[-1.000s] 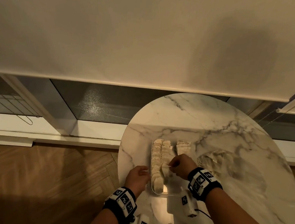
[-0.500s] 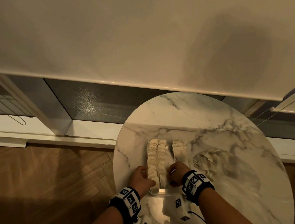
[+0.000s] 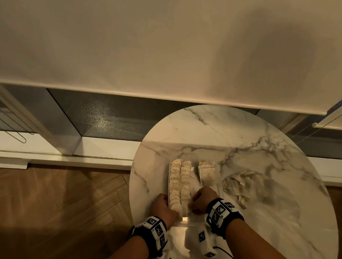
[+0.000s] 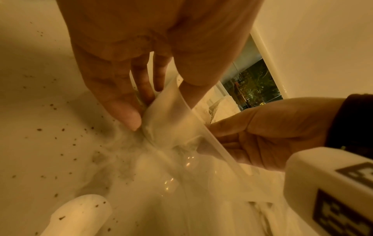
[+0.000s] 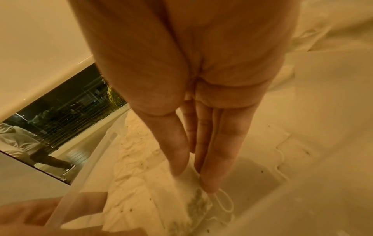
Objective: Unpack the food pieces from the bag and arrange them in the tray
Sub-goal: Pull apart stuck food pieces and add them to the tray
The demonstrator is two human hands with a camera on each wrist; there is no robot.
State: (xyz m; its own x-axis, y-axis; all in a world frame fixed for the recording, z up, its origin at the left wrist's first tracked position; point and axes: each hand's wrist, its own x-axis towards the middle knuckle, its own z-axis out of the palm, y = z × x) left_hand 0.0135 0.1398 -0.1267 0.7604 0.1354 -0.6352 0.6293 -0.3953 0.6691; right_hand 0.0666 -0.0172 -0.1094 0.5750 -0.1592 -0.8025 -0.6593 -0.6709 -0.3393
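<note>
Marble tabletop (image 3: 247,140), round and veined, fills my view under a pale roller blind (image 3: 132,39). I take the clear tray (image 3: 180,226) as my landmark. At its left near corner my left hand (image 3: 164,208) steadies it, thumb and fingers curled over the rim (image 4: 214,140). Inside the tray two long rows of food pieces (image 3: 179,181) look nearly full, and a short third row (image 3: 206,171) has only begun at the far end. At the tray's right near side my right hand (image 3: 202,200) reaches in, its straight, close fingers (image 5: 214,159) pressing a piece flat. Right of the tray lies the crumpled bag (image 3: 241,184); I cannot tell what remains inside. I judge the job over halfway done.
</note>
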